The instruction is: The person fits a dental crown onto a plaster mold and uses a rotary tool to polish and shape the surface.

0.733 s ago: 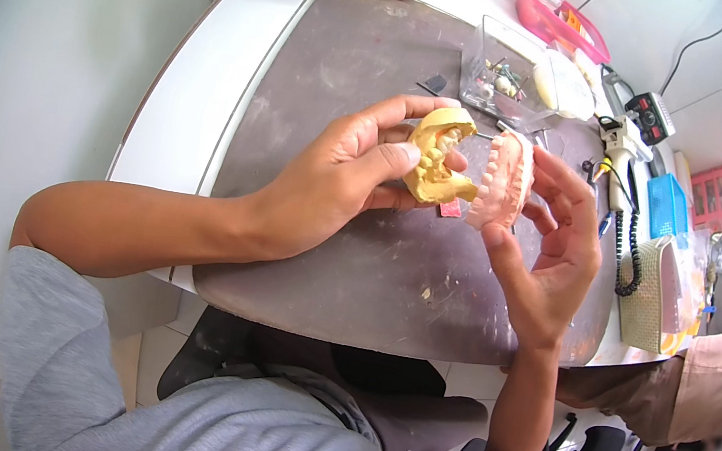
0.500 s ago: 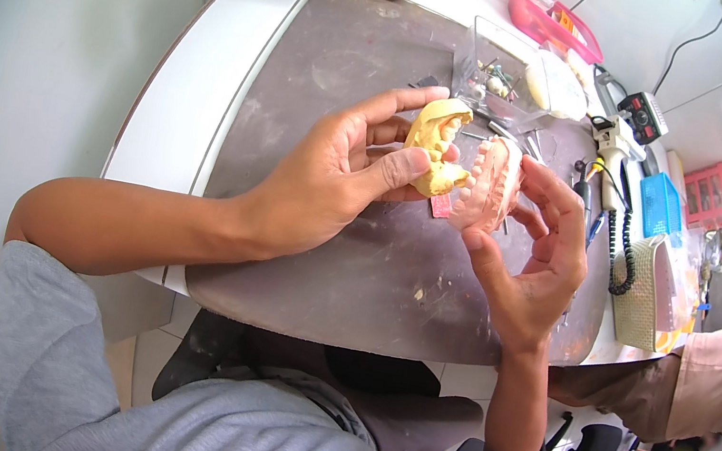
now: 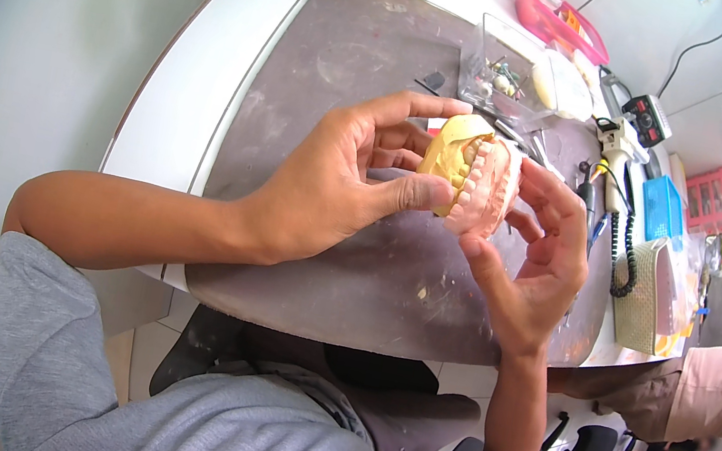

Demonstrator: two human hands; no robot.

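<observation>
Between my hands, above the brown work mat, two plaster dental casts meet with their tooth rows against each other. My left hand (image 3: 360, 177) grips the yellow dental cast (image 3: 447, 156), thumb on its near side and fingers on its far side and behind it. The pink dental cast (image 3: 489, 190) is pinched by its right side in my right hand (image 3: 536, 247), with the thumb below and the fingers at its upper back. Parts of several fingers are hidden behind the casts.
The brown mat (image 3: 338, 299) covers the bench. Beyond my hands stand a clear box of small tools (image 3: 503, 77) and a pink basket (image 3: 561, 24). At right are a handpiece with coiled cord (image 3: 622, 156), a blue basket (image 3: 664, 206) and another person's sleeve (image 3: 718, 390).
The yellow cast has turned and moved right, closing the gap, so its teeth now meet those of the pink cast. My right hand has barely moved.
</observation>
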